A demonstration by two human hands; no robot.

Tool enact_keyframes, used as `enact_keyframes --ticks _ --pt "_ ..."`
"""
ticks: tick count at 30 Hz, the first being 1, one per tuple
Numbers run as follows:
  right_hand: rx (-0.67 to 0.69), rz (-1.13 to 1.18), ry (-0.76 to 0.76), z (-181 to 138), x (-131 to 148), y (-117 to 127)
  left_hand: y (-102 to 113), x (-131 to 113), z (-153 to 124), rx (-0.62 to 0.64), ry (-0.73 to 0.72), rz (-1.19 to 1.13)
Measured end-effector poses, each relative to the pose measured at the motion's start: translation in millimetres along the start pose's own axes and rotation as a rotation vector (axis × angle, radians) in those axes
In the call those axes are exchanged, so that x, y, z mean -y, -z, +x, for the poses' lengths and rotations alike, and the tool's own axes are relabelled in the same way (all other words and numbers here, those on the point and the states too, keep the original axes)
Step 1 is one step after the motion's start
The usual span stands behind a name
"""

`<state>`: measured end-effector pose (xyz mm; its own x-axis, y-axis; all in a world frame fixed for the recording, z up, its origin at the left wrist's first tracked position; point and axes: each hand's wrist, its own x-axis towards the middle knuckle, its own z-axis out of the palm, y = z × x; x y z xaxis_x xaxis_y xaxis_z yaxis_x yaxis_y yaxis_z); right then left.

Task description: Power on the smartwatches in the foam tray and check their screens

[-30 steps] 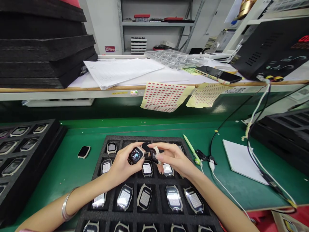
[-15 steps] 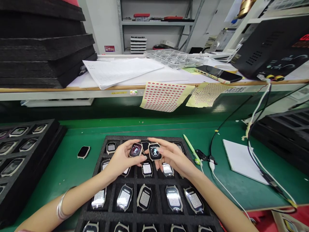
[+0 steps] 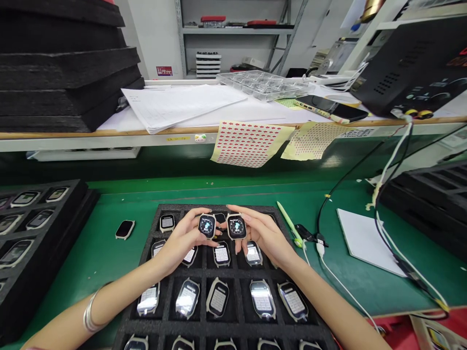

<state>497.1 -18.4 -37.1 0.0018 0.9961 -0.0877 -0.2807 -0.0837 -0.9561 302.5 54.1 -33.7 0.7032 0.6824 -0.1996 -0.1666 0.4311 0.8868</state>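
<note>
My left hand (image 3: 188, 236) grips a strapless smartwatch (image 3: 207, 226) by its edge, its lit dial facing me. In my right hand (image 3: 263, 231) is a second smartwatch (image 3: 236, 227), held upright beside the first with a small gap between them. Both screens show a dark dial with a bluish figure. Below them lies a black foam tray (image 3: 239, 273) whose compartments hold several more watches, many with lit white screens, such as one watch (image 3: 221, 254) just under my hands. My palms hide part of the tray's upper rows.
A single watch (image 3: 124, 229) lies on the green mat left of the tray. Another foam tray (image 3: 69, 221) with watches stands far left. To the right are a green pen (image 3: 289, 223), cables (image 3: 321, 248) and a white pad (image 3: 368, 242). A shelf edge (image 3: 153, 140) runs behind.
The left watch has turned to face me more, its dial going from reddish to bluish. My right thumb has moved off the right watch's screen. Both watches stay in my hands.
</note>
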Motion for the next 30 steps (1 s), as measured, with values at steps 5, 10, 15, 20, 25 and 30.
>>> enact_keyframes --ticks 5,10,15,20,25,30 --pt "0.019 -0.035 0.014 -2.0 2.0 -0.5 1.1 4.3 0.4 -0.021 -0.035 0.035" --pt "0.029 -0.081 0.034 -2.6 2.3 -1.4 2.3 6.7 1.3 0.001 -0.081 0.069" --pt "0.012 -0.137 0.038 -2.4 2.2 -2.9 4.8 8.7 1.5 0.037 -0.119 0.148" --pt "0.040 -0.134 0.059 -2.9 1.3 -1.0 6.5 11.1 4.5 0.058 -0.154 0.187" --pt "0.017 -0.136 0.071 -1.0 -0.8 1.5 7.8 12.7 8.1 0.049 -0.164 0.204" --pt "0.008 -0.164 0.086 -3.8 3.9 -0.3 9.0 12.7 9.5 0.024 -0.168 0.203"
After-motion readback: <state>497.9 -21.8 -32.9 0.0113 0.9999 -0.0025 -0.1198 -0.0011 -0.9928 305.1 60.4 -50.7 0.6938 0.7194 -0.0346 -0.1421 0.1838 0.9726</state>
